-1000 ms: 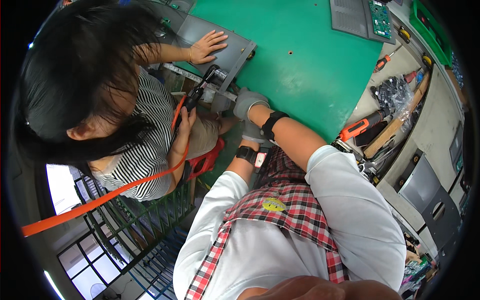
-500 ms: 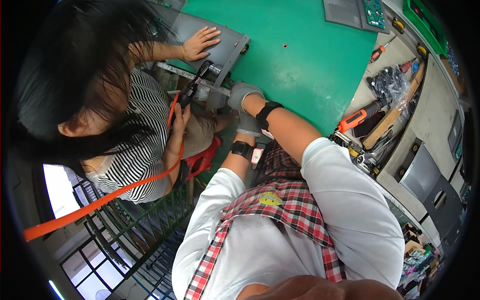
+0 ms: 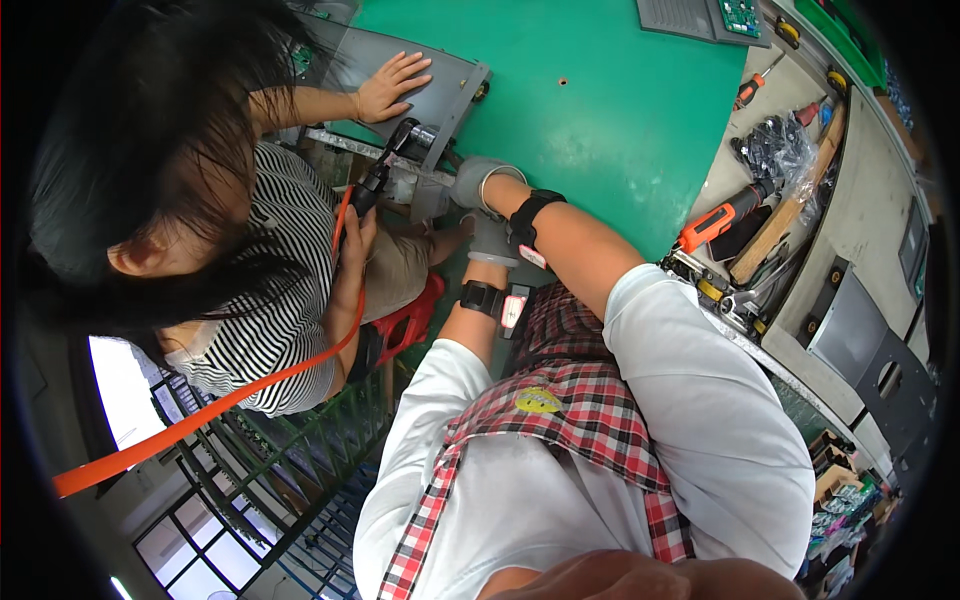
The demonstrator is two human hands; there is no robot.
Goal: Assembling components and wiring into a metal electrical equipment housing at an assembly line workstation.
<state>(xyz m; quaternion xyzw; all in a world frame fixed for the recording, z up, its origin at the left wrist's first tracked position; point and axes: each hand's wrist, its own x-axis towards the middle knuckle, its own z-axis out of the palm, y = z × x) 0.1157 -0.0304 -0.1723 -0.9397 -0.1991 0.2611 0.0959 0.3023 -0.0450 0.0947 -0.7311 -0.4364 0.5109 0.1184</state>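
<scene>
Both hands wear grey knit gloves w/ black wrist straps. Right hand (image 3: pixel 472 182) is curled over the edge of the table (image 3: pixel 620 110), closed on the grey metal bracket (image 3: pixel 425 195) that sits just under that edge. Left hand (image 3: pixel 490 240) lies just below it, fingers pointing toward the same bracket; can't tell if it grips anything, its palm is hidden. A small red-lit device is strapped at the left wrist.

Table top is a smooth green mat, flat, w/ a tiny orange speck near the middle. Bracket looks like dull cast metal, boxy.

Vs a half sec ago: view has shifted slightly, so table edge and both hands sit a bit higher in the picture; hands keep the same pose at the bracket.

Around: a co-worker in a black-and-white striped top sits at left, one bare hand (image 3: pixel 392 85) flat on a grey sheet-metal panel (image 3: pixel 440 80), the other holding a black power screwdriver (image 3: pixel 385 170) w/ an orange cable (image 3: pixel 250 385), tip near the bracket. Co-worker's head blocks much of the left side. To the right, an orange-handled tool (image 3: pixel 722 216), a bag of dark screws (image 3: pixel 775 150) and wooden-handled tools lie on a beige shelf. Own plaid shirt and white sleeves fill the lower view.
</scene>
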